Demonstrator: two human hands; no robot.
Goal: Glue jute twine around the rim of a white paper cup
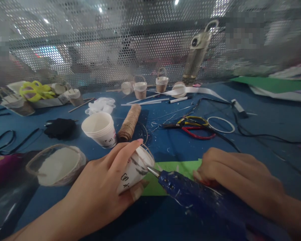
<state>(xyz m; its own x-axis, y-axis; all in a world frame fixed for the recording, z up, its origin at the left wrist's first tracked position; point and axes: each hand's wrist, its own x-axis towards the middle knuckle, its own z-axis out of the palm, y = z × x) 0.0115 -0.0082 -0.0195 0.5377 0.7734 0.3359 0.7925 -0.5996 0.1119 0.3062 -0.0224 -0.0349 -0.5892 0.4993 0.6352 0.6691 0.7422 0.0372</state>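
Observation:
My left hand is closed around a white paper cup with dark handwritten marks, tilted so its rim faces right and up. Thin twine arches over that rim. A blue hot glue gun is in the grip of my right hand. Its metal nozzle meets the cup's side near the rim; whether it touches cannot be made out. Beneath both lies a green paper strip. A spool of brown twine and stacked paper cups stand just beyond my left hand.
Wire pliers and a white ring lie right of centre. At left sits a twine-trimmed basket. Small cup baskets and a tall bottle stand along the perforated metal screen. A black cord crosses the right side.

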